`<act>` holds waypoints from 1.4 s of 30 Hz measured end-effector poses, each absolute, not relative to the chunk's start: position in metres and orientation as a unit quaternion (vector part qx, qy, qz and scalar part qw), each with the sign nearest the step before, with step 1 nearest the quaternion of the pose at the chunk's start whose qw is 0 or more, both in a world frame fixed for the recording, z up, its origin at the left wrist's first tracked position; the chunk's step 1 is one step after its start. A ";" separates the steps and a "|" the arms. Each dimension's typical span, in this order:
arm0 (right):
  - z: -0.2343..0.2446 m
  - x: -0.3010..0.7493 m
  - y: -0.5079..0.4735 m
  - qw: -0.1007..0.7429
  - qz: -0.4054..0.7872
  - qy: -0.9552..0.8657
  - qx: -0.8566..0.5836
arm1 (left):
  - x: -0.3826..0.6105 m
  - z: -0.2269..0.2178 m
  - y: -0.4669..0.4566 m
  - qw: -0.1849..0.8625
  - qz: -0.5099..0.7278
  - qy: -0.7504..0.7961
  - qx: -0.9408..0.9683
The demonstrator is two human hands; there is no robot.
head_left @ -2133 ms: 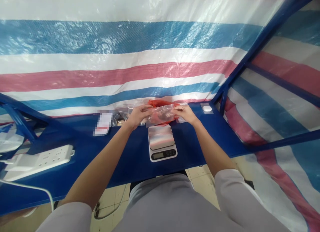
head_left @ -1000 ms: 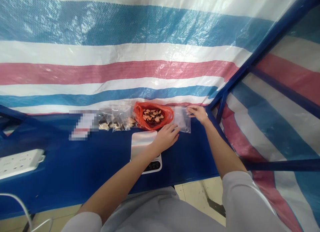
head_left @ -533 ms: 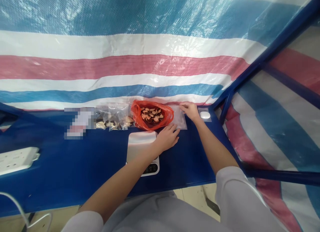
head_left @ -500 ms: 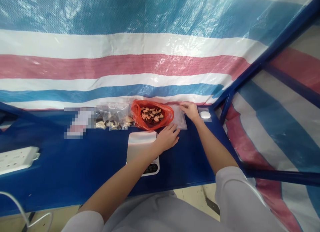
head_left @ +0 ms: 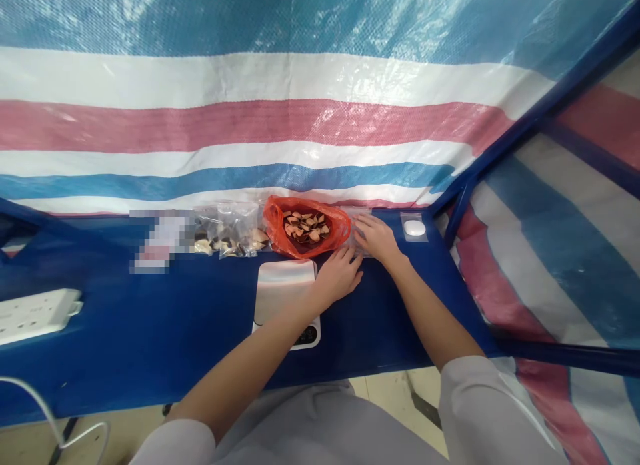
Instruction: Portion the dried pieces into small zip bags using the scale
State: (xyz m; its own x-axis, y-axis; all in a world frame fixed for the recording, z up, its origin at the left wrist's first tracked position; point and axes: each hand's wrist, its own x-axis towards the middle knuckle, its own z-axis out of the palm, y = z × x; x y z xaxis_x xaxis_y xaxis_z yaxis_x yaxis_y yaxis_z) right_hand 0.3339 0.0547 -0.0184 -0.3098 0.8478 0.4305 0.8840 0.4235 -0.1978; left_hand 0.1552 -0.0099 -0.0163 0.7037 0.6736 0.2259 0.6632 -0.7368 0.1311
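Note:
My left hand (head_left: 340, 275) reaches across the scale to a flat clear plastic bag (head_left: 356, 218) and rests its fingertips on the bag's near edge. My right hand (head_left: 375, 238) lies flat on top of the same bag, fingers pointing left, and hides most of it. Just left of both hands sits an open red plastic bag (head_left: 280, 221) holding brown and pale pieces. A small silver-topped kitchen scale (head_left: 283, 288) stands in front of the red bag, partly under my left forearm.
Several filled clear bags (head_left: 230, 235) lie left of the red bag on the blue table (head_left: 150, 331). A small white round object (head_left: 414, 228) sits at the back right corner. A white power strip (head_left: 35, 311) lies far left. A striped tarp wall stands behind.
Both hands left the red bag and went to the clear bag on its right. My right hand has since slid from the bag's top edge down onto it. The view shifted slightly.

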 end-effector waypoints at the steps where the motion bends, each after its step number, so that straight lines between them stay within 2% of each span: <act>1: -0.022 0.334 0.058 0.227 -0.030 -0.813 -0.535 | 0.156 -0.017 -0.010 0.020 0.130 0.365 0.922; 13: -0.037 0.343 0.075 0.158 0.030 -0.855 -0.493 | 0.158 -0.028 -0.011 0.049 0.131 0.385 0.912; 20: -0.032 0.345 0.077 0.194 0.091 -0.845 -0.490 | 0.161 -0.024 -0.006 0.025 0.148 0.386 0.910; 30: -0.016 0.363 0.033 0.342 0.111 -0.781 -0.511 | 0.149 0.003 -0.021 0.023 0.165 0.352 0.921; 36: -0.011 0.345 -0.008 0.352 0.105 -0.767 -0.527 | 0.126 0.013 -0.040 0.017 0.194 0.334 0.922; 42: -0.011 0.311 -0.032 0.306 0.097 -0.774 -0.546 | 0.080 0.019 -0.047 -0.002 0.222 0.370 0.902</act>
